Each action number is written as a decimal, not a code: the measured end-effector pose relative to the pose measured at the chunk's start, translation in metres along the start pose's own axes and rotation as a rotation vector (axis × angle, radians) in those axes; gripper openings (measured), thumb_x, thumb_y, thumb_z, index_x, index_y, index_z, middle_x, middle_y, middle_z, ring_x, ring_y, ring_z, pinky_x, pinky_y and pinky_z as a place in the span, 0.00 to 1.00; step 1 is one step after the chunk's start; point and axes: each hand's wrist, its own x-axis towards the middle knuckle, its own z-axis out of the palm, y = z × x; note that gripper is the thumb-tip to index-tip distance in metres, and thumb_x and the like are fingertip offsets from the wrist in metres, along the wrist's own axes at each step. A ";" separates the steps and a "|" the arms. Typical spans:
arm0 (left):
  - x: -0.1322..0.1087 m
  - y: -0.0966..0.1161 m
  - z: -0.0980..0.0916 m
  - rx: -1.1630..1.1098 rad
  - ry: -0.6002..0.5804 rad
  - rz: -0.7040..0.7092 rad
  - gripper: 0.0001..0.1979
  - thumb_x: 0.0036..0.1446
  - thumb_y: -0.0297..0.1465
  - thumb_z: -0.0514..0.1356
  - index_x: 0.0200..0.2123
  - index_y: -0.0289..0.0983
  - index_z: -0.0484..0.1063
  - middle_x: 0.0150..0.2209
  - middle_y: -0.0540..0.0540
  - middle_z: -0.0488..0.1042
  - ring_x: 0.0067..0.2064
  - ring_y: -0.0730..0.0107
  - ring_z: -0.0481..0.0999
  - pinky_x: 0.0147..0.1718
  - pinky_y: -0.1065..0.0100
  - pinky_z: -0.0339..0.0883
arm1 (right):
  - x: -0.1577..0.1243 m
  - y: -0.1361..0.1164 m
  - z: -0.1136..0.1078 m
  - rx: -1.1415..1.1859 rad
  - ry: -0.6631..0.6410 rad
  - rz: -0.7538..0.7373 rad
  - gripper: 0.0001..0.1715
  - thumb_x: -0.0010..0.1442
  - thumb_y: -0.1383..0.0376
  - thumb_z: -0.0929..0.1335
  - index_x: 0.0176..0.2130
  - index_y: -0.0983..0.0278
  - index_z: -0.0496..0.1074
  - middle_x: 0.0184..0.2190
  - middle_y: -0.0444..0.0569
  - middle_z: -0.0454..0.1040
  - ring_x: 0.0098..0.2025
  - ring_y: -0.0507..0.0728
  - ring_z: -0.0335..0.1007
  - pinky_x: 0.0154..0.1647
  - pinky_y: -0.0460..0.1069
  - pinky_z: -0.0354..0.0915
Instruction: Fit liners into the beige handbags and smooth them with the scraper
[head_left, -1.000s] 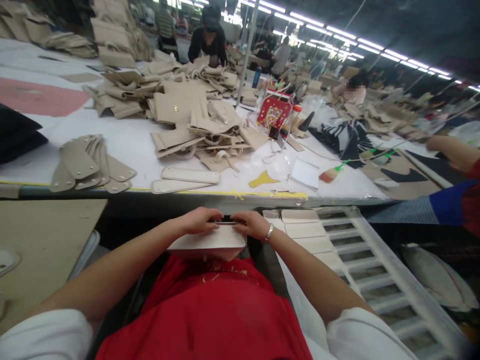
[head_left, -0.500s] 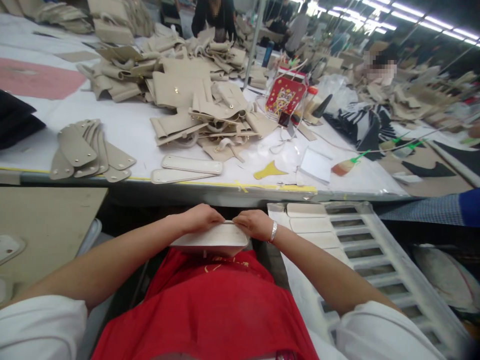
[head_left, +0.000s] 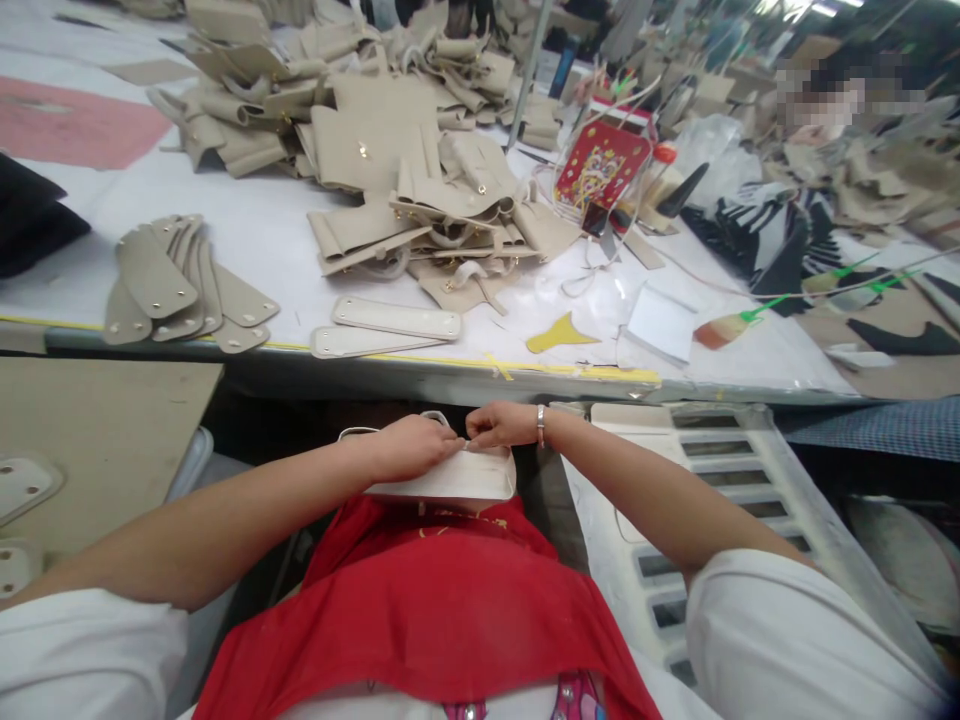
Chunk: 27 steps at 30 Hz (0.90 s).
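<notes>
One cream bag [head_left: 442, 482], held low against your red apron [head_left: 442, 610]

The bag sat in front of your body, lower than the table [head_left: 255, 230] and near its front edge. Your left hand [head_left: 416, 445] lay over the bag's far edge and grasped it, the fingertips close to its middle. Your right hand [head_left: 501, 425] pinched the same edge between thumb and curled fingers, just beside the left fingertips. A silver bracelet [head_left: 540, 425] circled your right wrist. A pale loop [head_left: 435, 416] stuck up behind your left hand.

To your right stood a slotted white rack [head_left: 720, 480]; to your left, a beige board [head_left: 112, 420] carried pale pieces with holes [head_left: 26, 488]. On the table, two long straps [head_left: 397, 318] overlapped near the front edge, between a fan of wider straps [head_left: 157, 285] and a yellow scrap [head_left: 561, 333]. A white pad [head_left: 660, 322] lay between that scrap and a bottle with a green tip [head_left: 724, 330]. Farther back, tan bags [head_left: 367, 150] lay heaped, with a red bag [head_left: 606, 165] standing to the right of them.
</notes>
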 end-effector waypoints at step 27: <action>-0.118 -0.072 -0.001 -0.101 0.191 0.046 0.14 0.59 0.28 0.52 0.46 0.40 0.73 0.45 0.47 0.75 0.45 0.71 0.75 0.44 0.75 0.67 | 0.146 -0.066 0.012 0.078 -0.257 -0.238 0.16 0.49 0.61 0.69 0.22 0.67 0.60 0.18 0.35 0.55 0.23 0.45 0.49 0.25 0.43 0.49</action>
